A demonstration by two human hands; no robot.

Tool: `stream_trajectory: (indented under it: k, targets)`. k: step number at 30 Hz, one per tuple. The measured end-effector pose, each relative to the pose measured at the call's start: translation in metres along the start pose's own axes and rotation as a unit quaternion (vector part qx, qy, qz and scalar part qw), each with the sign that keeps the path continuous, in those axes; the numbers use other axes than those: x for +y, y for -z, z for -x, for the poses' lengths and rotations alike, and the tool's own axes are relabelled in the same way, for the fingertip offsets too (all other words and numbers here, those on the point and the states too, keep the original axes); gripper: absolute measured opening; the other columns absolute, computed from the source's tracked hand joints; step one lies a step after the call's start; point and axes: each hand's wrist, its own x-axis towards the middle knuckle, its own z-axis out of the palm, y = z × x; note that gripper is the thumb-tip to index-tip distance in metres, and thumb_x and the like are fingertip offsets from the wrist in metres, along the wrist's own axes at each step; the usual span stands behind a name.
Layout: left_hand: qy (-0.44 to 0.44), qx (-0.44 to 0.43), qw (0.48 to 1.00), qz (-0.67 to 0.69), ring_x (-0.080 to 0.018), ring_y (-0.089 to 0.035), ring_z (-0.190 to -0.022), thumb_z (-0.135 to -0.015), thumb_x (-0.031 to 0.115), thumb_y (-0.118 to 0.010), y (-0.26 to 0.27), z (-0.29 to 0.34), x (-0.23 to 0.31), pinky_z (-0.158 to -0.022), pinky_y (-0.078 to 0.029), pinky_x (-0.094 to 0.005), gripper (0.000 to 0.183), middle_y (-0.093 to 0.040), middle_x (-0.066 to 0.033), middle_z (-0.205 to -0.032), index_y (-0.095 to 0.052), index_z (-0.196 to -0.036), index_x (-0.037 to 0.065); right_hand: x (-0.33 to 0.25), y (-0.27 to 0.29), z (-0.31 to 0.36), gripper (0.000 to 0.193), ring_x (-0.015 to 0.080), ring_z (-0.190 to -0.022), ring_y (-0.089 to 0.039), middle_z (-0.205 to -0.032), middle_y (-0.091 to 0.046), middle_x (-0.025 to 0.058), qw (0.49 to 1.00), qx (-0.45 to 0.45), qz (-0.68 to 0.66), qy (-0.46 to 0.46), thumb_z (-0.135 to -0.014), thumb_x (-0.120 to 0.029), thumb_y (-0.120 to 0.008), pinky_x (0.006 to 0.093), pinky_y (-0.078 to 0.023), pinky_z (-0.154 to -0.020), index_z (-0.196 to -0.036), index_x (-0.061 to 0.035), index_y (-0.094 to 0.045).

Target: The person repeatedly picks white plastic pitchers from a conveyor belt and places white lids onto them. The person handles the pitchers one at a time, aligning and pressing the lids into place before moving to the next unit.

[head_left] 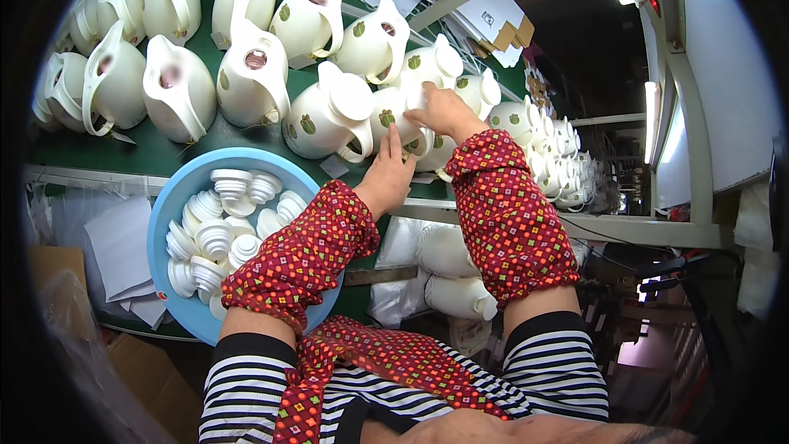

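- A cream jug (378, 103) with a green leaf mark is standing beyond and to the right of the blue basin (156, 230), among similar jugs (316, 123).
- The left hand (386, 179), nearer the basin, is resting extended fingers at the jug's lower side — touching, apparently, rather than gripping.
- The right hand (449, 112), farther from the basin, is bending over the jug's top; I cannot tell whether its fingers are closing on anything.
- The jug is looking stiff, smooth, probably light and slightly slippery; palms around its belly would be giving the surest hold.
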Motion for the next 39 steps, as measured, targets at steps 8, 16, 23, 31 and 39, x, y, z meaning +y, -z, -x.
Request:
stream_trajectory:
  k: [8,16,23,31,39]
  targets:
    - [0.003,0.001,0.999,0.035,-0.0631,-0.024,-0.148,-0.086,0.007,-0.068,-0.006,-0.001,0.002,-0.119,-0.037,-0.0554,0.048,0.001,-0.0460,-0.163,-0.061,-0.134,0.001,-0.022,-0.017,-0.016,0.080,0.0416,-0.109,-0.071,-0.117,-0.073,0.0257,0.978,0.034,-0.028,-0.202,-0.103,-0.064,-0.033,0.0480,-0.054,-0.098,-0.111,0.0023,-0.077]
    - [-0.005,0.159,0.974,0.164,-0.0493,-0.044,-0.138,-0.083,0.018,-0.080,0.038,0.047,-0.003,-0.115,-0.042,-0.0486,0.067,-0.040,-0.0310,-0.151,-0.051,-0.140,0.001,-0.055,0.027,0.001,0.081,0.0345,-0.094,-0.075,-0.095,-0.078,0.0180,0.993,0.074,0.090,-0.004,-0.097,-0.076,-0.045,0.0464,-0.058,-0.083,-0.113,-0.0033,-0.077]
    - [0.143,0.423,0.888,0.111,-0.0456,-0.039,-0.141,-0.078,0.014,-0.083,0.065,0.069,-0.062,-0.121,-0.031,-0.0494,0.092,-0.039,-0.0271,-0.151,-0.031,-0.151,-0.006,-0.105,0.022,0.019,0.086,0.0424,-0.120,-0.065,-0.134,-0.062,0.0319,0.969,0.056,-0.027,0.238,-0.087,-0.042,-0.080,0.0468,-0.053,-0.101,-0.155,-0.0043,-0.043]
    - [0.156,0.309,0.930,0.124,-0.0452,-0.032,-0.151,-0.073,0.022,-0.092,0.068,0.044,-0.098,-0.125,-0.028,-0.0494,0.112,-0.032,-0.0295,-0.160,-0.023,-0.157,-0.006,-0.121,0.035,0.015,0.076,0.0411,-0.123,-0.063,-0.138,-0.060,0.0269,0.973,0.016,-0.040,0.227,-0.080,-0.025,-0.086,0.0457,-0.052,-0.104,-0.147,-0.0097,-0.052]
    - [0.154,0.293,0.934,0.132,-0.0446,-0.031,-0.151,-0.074,0.022,-0.092,0.068,0.042,-0.096,-0.124,-0.031,-0.0500,0.110,-0.030,-0.0286,-0.161,-0.023,-0.155,-0.002,-0.108,0.033,0.009,0.078,0.0418,-0.113,-0.068,-0.133,-0.062,0.0247,0.946,0.053,0.092,0.307,-0.074,-0.020,-0.090,0.0470,-0.056,-0.096,-0.142,-0.0101,-0.054]
